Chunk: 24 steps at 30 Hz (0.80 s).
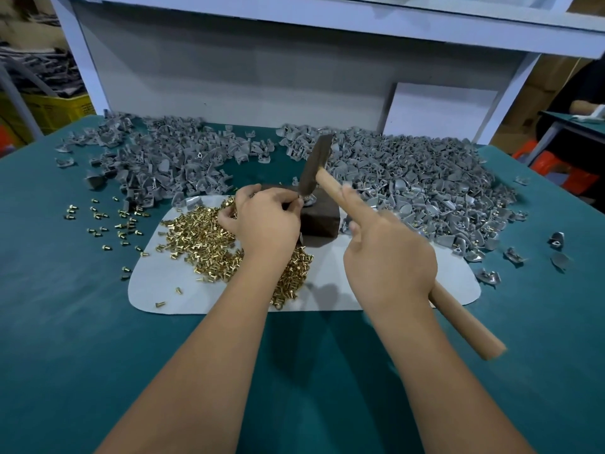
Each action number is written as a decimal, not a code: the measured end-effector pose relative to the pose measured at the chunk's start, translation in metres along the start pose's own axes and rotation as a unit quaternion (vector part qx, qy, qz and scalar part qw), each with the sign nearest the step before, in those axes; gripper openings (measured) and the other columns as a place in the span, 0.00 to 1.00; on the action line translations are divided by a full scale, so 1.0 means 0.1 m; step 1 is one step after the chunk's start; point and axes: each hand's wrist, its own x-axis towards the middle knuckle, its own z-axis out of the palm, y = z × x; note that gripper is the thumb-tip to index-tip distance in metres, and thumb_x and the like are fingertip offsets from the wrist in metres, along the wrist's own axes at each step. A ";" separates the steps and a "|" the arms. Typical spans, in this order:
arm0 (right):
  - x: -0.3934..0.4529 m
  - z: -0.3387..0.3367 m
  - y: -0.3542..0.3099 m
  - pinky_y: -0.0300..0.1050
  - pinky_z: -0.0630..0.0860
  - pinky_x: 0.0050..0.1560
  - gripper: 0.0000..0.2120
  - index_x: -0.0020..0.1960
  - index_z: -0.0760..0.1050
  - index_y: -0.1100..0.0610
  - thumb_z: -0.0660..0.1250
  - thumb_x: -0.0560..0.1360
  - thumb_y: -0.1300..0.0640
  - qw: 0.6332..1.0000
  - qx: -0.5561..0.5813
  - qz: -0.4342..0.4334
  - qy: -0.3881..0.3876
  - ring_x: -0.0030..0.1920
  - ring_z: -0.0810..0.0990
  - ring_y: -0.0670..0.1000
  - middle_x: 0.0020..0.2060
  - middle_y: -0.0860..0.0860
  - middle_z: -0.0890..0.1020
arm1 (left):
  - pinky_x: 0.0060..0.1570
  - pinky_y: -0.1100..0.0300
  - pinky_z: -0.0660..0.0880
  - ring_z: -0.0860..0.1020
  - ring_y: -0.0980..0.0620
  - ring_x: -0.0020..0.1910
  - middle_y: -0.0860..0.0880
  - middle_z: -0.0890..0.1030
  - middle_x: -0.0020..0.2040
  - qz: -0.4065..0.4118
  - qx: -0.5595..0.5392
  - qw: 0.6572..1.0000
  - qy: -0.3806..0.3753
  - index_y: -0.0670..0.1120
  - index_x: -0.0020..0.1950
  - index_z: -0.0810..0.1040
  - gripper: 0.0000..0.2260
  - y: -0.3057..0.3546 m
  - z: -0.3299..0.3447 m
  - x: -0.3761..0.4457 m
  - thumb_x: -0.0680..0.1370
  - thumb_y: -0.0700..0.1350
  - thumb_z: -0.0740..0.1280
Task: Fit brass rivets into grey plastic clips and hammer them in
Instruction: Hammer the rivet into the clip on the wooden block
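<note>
My right hand (389,257) grips a wooden-handled hammer (330,185); its dark metal head (316,168) is tilted down onto a dark block (322,221) at the centre. My index finger lies along the handle. My left hand (265,217) pinches a grey plastic clip (299,199) on the block, right under the hammer's face; the clip is mostly hidden by my fingers. A heap of brass rivets (203,237) lies on a white mat (157,283) under my left hand.
Grey clips are heaped at the back left (173,158) and in a bigger pile at the right (425,188). Loose rivets (104,217) are scattered on the teal tabletop (65,322). A white shelf frame (262,77) stands behind. A yellow crate (55,109) sits far left.
</note>
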 end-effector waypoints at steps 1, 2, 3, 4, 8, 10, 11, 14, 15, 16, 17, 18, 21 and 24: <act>0.00 0.00 0.00 0.43 0.56 0.27 0.31 0.74 0.56 0.35 0.60 0.77 0.58 1.000 0.004 0.003 0.017 0.32 0.66 0.52 0.41 0.50 0.74 | 0.63 0.51 0.48 0.62 0.58 0.70 0.59 0.81 0.57 -0.005 0.003 1.000 -0.001 0.57 0.49 0.85 0.06 0.00 0.01 0.00 0.77 0.54 0.69; 0.00 -0.01 -0.01 0.42 0.54 0.26 0.31 0.74 0.56 0.36 0.60 0.77 0.58 0.999 0.008 0.006 0.034 0.31 0.65 0.52 0.40 0.50 0.73 | 0.64 0.52 0.47 0.62 0.58 0.70 0.58 0.81 0.57 -0.012 -0.001 1.000 -0.002 0.57 0.49 0.85 0.06 0.00 0.01 0.00 0.77 0.54 0.69; 0.01 -0.01 0.00 0.41 0.54 0.25 0.31 0.74 0.56 0.36 0.60 0.77 0.58 0.999 0.006 0.006 0.039 0.31 0.65 0.52 0.40 0.50 0.72 | 0.63 0.53 0.46 0.61 0.59 0.70 0.58 0.81 0.57 -0.019 -0.012 1.000 -0.002 0.57 0.49 0.85 0.05 0.01 0.02 0.00 0.76 0.53 0.69; 0.01 0.00 0.01 0.42 0.54 0.26 0.31 0.74 0.55 0.36 0.60 0.77 0.57 1.000 0.001 0.003 0.028 0.31 0.66 0.52 0.41 0.50 0.74 | 0.62 0.54 0.46 0.62 0.58 0.70 0.59 0.81 0.56 -0.021 -0.023 1.000 -0.001 0.57 0.48 0.85 0.05 0.00 0.01 0.01 0.77 0.52 0.69; 0.02 0.01 0.04 0.43 0.57 0.26 0.31 0.74 0.54 0.35 0.59 0.77 0.57 1.000 0.004 0.014 0.022 0.33 0.67 0.52 0.42 0.50 0.74 | 0.62 0.54 0.46 0.62 0.56 0.71 0.60 0.80 0.57 -0.015 -0.014 1.000 -0.002 0.57 0.48 0.85 0.05 0.01 0.00 -0.01 0.77 0.52 0.69; 0.01 0.01 0.02 0.42 0.55 0.26 0.32 0.74 0.54 0.35 0.60 0.77 0.58 0.999 0.007 0.008 0.035 0.32 0.67 0.52 0.41 0.49 0.73 | 0.63 0.53 0.46 0.61 0.56 0.71 0.59 0.80 0.58 -0.013 -0.003 1.000 -0.003 0.57 0.49 0.84 0.05 0.01 0.00 -0.01 0.77 0.53 0.69; 0.01 0.03 0.02 0.43 0.57 0.27 0.32 0.74 0.54 0.35 0.60 0.77 0.58 1.000 0.000 -0.001 0.024 0.32 0.67 0.53 0.42 0.49 0.74 | 0.64 0.51 0.47 0.62 0.56 0.70 0.60 0.81 0.56 -0.007 -0.005 1.000 0.000 0.57 0.49 0.84 0.05 0.01 0.00 -0.01 0.77 0.53 0.69; 0.02 0.05 0.03 0.42 0.55 0.26 0.31 0.74 0.54 0.35 0.59 0.78 0.57 1.000 0.004 0.001 0.027 0.33 0.67 0.52 0.42 0.49 0.73 | 0.67 0.51 0.46 0.61 0.56 0.71 0.58 0.80 0.59 -0.009 -0.008 1.000 -0.010 0.57 0.49 0.84 0.06 0.02 -0.02 0.00 0.77 0.52 0.68; 0.02 0.04 0.03 0.42 0.54 0.26 0.31 0.74 0.54 0.36 0.59 0.78 0.58 0.999 0.012 0.007 0.039 0.32 0.67 0.52 0.41 0.49 0.71 | 0.65 0.53 0.44 0.60 0.57 0.72 0.56 0.79 0.62 -0.016 -0.002 1.000 -0.012 0.57 0.49 0.84 0.06 0.03 -0.01 0.00 0.77 0.53 0.68; 0.02 0.04 0.02 0.42 0.53 0.26 0.31 0.74 0.54 0.36 0.59 0.78 0.58 0.999 0.013 0.007 0.041 0.32 0.66 0.52 0.40 0.49 0.71 | 0.63 0.54 0.44 0.60 0.57 0.72 0.56 0.79 0.62 -0.017 0.002 1.000 -0.009 0.57 0.49 0.84 0.06 0.03 -0.01 0.00 0.77 0.53 0.68; 0.02 0.05 0.03 0.42 0.54 0.26 0.31 0.74 0.54 0.36 0.59 0.78 0.57 1.000 0.007 0.000 0.030 0.33 0.67 0.52 0.41 0.49 0.72 | 0.63 0.53 0.45 0.61 0.57 0.71 0.58 0.80 0.59 -0.011 -0.001 1.000 -0.002 0.57 0.49 0.84 0.06 0.02 0.00 0.00 0.77 0.53 0.68; 0.02 0.06 0.03 0.43 0.55 0.27 0.31 0.74 0.53 0.36 0.59 0.78 0.57 1.000 0.001 -0.005 0.015 0.33 0.67 0.52 0.42 0.50 0.74 | 0.64 0.51 0.47 0.62 0.56 0.70 0.60 0.81 0.56 -0.002 -0.008 1.000 0.001 0.57 0.49 0.85 0.05 0.02 -0.01 0.00 0.77 0.52 0.68; 0.01 0.06 0.03 0.42 0.55 0.26 0.31 0.74 0.56 0.36 0.61 0.77 0.58 0.999 0.029 -0.001 0.044 0.32 0.67 0.52 0.40 0.50 0.74 | 0.67 0.49 0.48 0.61 0.57 0.70 0.58 0.81 0.55 -0.001 -0.017 1.000 -0.006 0.56 0.49 0.85 0.06 0.02 0.00 0.00 0.77 0.52 0.68; 0.02 0.08 0.05 0.39 0.53 0.25 0.31 0.74 0.59 0.40 0.63 0.76 0.60 0.995 0.040 0.001 0.095 0.29 0.66 0.51 0.38 0.50 0.72 | 0.60 0.53 0.48 0.63 0.56 0.69 0.61 0.80 0.48 0.005 -0.022 1.000 -0.008 0.55 0.48 0.85 0.05 0.01 -0.01 -0.01 0.77 0.51 0.69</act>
